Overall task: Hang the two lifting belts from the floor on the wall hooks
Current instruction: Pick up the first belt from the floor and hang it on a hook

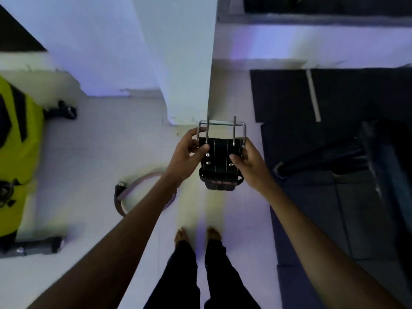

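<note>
You've got belt no. 1, the black stitched lifting belt w/ steel double-prong buckle (pixel 219 157), held up off the floor: left hand (pixel 186 157) pinching its left edge, right hand (pixel 248 162) gripping the right edge. No hooks in view, so nothing's hung yet. The pinkish-brown leather belt (pixel 124 192) lies curled on the white floor (pixel 89 152), by your left forearm.

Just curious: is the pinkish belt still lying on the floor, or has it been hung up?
On the floor. The pink belt lies curled on the pale tiles, partly behind the left forearm, while both hands hold the black belt.
</note>
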